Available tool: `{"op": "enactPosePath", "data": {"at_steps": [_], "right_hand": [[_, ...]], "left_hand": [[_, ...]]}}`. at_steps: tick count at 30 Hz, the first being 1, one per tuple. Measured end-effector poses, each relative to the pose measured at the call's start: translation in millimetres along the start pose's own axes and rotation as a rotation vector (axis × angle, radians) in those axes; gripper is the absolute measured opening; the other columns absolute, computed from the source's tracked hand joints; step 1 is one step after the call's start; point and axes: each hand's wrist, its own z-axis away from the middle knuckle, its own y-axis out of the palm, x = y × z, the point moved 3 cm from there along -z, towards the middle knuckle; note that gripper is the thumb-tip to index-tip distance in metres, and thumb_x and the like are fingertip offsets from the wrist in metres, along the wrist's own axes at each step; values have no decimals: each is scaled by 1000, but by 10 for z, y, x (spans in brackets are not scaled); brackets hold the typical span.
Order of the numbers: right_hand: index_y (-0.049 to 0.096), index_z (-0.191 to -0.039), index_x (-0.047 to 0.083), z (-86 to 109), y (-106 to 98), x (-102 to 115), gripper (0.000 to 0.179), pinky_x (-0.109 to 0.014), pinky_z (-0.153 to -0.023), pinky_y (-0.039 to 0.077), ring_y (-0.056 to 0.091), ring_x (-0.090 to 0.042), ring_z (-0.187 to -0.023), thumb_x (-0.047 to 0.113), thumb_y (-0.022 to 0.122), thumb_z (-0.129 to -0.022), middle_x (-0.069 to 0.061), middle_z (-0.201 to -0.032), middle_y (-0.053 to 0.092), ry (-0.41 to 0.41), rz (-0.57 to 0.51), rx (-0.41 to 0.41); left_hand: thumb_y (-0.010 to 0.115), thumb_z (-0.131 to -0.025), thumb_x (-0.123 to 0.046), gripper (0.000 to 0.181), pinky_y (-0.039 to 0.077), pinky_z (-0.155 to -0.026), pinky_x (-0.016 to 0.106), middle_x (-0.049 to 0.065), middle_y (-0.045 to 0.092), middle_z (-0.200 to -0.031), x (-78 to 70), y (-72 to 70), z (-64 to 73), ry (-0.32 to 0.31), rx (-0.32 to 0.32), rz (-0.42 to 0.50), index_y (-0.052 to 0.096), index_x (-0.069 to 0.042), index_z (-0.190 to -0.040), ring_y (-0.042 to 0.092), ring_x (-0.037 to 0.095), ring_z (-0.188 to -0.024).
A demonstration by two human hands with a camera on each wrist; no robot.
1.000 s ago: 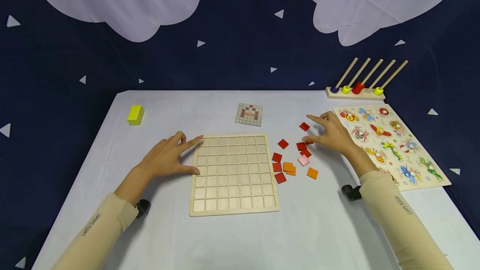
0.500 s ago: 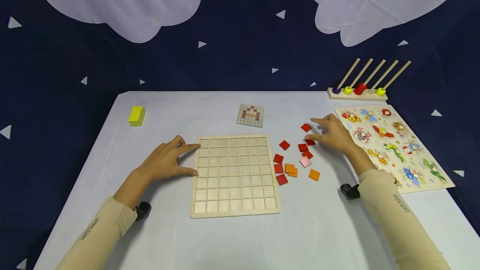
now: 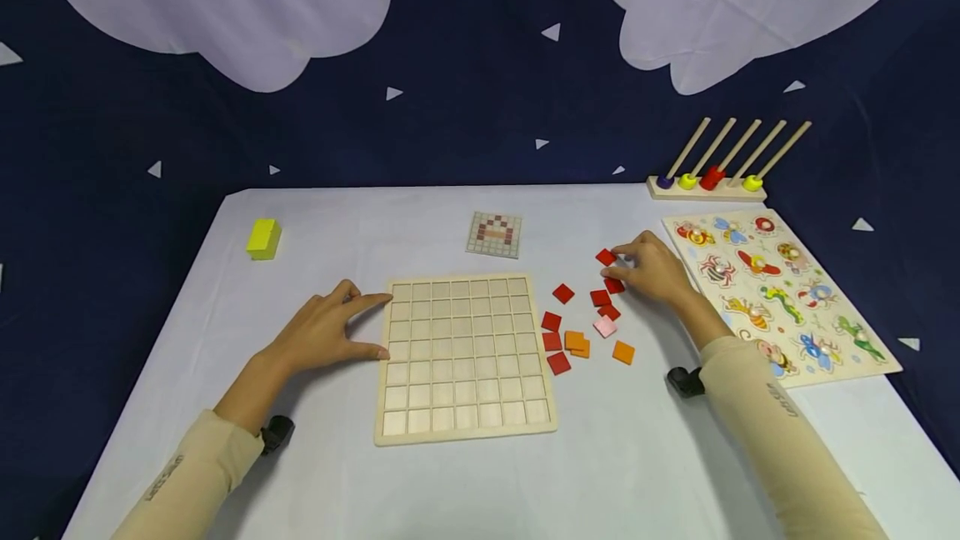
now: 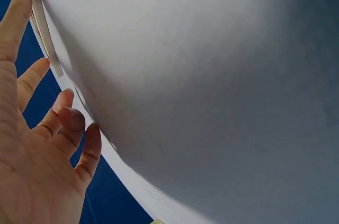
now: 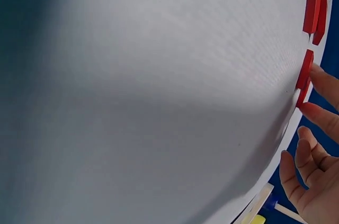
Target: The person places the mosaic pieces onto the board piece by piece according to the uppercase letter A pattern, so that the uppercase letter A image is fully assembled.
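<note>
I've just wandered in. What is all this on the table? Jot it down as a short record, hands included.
Left hand: thumb and index fingertip at the left edge of the pale wooden gridded board
Right hand: thumb and index fingertip at two red square tiles; grip unclear
Tiles visible: eight red, one pink square tile, three orange square tiles, two overlapping
Beyond the board: small square card with a reddish grid pattern
Far left: yellow rectangular block
Far right: wooden peg stand with coloured beads; flat board of colourful bug pictures

5 pegs point(image 3: 739, 146) rise behind an insect puzzle point(image 3: 782, 300).
</note>
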Motion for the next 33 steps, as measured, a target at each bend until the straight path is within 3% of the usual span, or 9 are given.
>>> {"op": "enactPosePath", "data": {"at_steps": [9,21,33], "right_hand": [[71,-113,-4,-41,14,54,35,-50,-80,41,48,-33,-95,21,73,-89,-19,-101,52,-16,47,-51],[72,-104,-5,-88,28,88,34,-43,-78,39,49,-31,-93,24,74,-86,-16,-101,52,-4,29,0],[73,-102,-2,-42,68,464,31,-39,-76,41,50,-26,-91,24,77,-85,-11,-100,54,-137,-45,-17]], "left_hand": [[78,-70,-66,88,40,-80,39,4,54,-105,0,7,21,5,-15,13,56,-21,-142,44,12,-69],[76,-70,-69,89,39,-80,38,3,54,-100,9,7,7,-14,11,8,54,-23,-143,41,12,-66],[74,-70,-71,89,36,-78,36,1,51,-94,19,7,-3,-17,39,0,52,-26,-144,38,12,-63]]}}
